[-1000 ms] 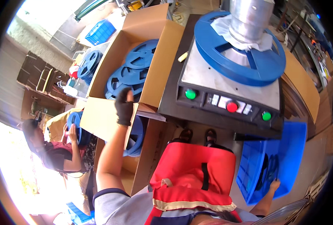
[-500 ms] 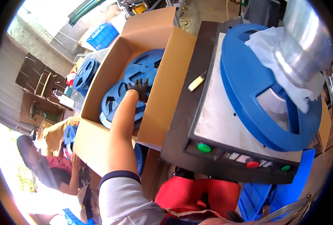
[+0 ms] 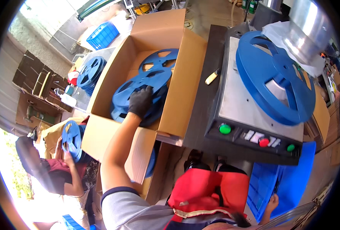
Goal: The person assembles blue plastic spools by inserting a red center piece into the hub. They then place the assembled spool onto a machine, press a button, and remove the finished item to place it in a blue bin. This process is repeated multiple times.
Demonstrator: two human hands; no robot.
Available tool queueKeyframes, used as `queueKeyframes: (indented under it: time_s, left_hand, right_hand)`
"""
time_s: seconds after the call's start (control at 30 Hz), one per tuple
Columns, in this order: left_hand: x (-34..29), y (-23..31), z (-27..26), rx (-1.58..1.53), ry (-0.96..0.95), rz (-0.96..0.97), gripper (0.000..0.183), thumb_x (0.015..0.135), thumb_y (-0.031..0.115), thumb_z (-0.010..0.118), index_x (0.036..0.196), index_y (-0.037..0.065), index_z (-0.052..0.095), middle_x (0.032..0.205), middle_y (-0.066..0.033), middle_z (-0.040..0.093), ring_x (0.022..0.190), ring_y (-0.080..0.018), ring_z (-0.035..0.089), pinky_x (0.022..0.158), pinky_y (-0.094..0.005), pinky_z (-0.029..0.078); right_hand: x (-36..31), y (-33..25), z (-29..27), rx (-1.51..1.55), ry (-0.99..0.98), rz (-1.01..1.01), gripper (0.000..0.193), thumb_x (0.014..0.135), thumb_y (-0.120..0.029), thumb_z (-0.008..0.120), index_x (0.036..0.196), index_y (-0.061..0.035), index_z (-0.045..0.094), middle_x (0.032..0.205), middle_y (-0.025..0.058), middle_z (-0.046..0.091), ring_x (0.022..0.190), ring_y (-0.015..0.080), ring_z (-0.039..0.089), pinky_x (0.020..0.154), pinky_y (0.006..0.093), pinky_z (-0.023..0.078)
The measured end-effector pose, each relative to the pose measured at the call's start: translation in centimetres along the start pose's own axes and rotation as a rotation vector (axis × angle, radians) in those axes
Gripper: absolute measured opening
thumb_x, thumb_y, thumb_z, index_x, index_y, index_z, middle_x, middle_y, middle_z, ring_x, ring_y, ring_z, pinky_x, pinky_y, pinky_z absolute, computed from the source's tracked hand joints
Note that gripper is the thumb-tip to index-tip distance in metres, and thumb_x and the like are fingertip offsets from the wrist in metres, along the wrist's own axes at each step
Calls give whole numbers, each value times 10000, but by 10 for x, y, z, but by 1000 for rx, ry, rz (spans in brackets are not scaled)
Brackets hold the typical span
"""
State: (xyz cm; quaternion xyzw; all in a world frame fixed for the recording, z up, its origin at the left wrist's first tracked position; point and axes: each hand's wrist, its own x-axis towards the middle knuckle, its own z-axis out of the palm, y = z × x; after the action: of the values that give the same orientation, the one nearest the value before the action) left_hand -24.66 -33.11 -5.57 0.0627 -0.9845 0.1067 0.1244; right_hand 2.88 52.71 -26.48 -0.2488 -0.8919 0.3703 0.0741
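Inside the cardboard box point(image 3: 101, 100), several blue plastic reels lie overlapping. My left hand point(image 3: 140, 101), in a dark glove, is closed at the middle of the topmost blue reel point(image 3: 129, 90), its fingers curled at the openings near the hub. Another blue reel point(image 3: 160, 59) lies at the far end of the box. At the lower right, my right hand point(image 3: 272, 203) hangs low beside a bright blue plastic bin point(image 3: 303, 180); its fingers are too small and unclear to read. A large blue reel point(image 3: 254, 73) rests tilted on the metal-topped machine point(image 3: 231, 99).
Green and red buttons point(image 3: 263, 142) line the machine's front. A yellow-handled knife point(image 3: 212, 78) lies on its dark edge. A metal cylinder point(image 3: 306, 30) stands behind the large reel. To the left are stacked blue reels point(image 3: 91, 73), a blue crate point(image 3: 103, 35) and a co-worker point(image 3: 59, 168) handling reels.
My left hand has gone from spread fingers to closed on the top reel, which has shifted. The view has tilted slightly. My right hand now shows by the blue bin.
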Motion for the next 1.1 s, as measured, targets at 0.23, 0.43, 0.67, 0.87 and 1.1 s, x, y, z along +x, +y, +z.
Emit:
queueKeyframes:
  time_s: [0.23, 0.43, 0.67, 0.87, 1.1]
  left_hand:
    - [-186, 65, -163, 2, 497, 232, 416, 781, 155, 653, 1192, 101, 626, 690, -22, 491, 694, -216, 550, 632, -326, 488]
    - [-326, 153, -190, -360, 451, 479, 374, 798, 143, 634, 1171, 110, 646, 691, -16, 456, 637, -174, 520, 658, -318, 513]
    - [-352, 173, -203, -1035, 366, -28, 375, 942, 343, 528, 1210, 80, 517, 1115, -87, 573, 1017, -215, 577, 964, -407, 419]
    - [-332, 188, -170, -2219, -140, -536, 309, 961, 145, 537, 1213, -33, 515, 956, -98, 606, 918, -168, 592, 791, -298, 500]
    - [-296, 210, -204, -2209, -281, -469, 379, 955, 400, 554, 1000, 27, 605, 615, -8, 515, 462, -98, 425, 450, -230, 358]
  right_hand:
    - [-111, -337, 92, 751, -835, -248, 452, 973, -243, 538, 1296, 67, 477, 1120, 193, 633, 1047, 251, 627, 911, 344, 492]
    - [-187, -493, 76, 1315, -939, 169, 466, 905, -288, 647, 1238, 18, 534, 1125, 104, 631, 1010, 195, 616, 898, 318, 468]
    - [-167, -368, 28, 1362, -886, 148, 283, 954, -192, 554, 1162, -1, 561, 1098, 115, 637, 1016, 229, 625, 913, 370, 488]
    - [-143, -323, -9, 1397, -686, -81, 330, 940, -174, 580, 1218, 0, 540, 1099, 112, 644, 1017, 219, 627, 896, 361, 502]
    - [-56, -216, -44, 1185, -309, -83, 250, 916, -60, 602, 1153, 13, 569, 1015, 51, 629, 916, 130, 597, 851, 276, 479]
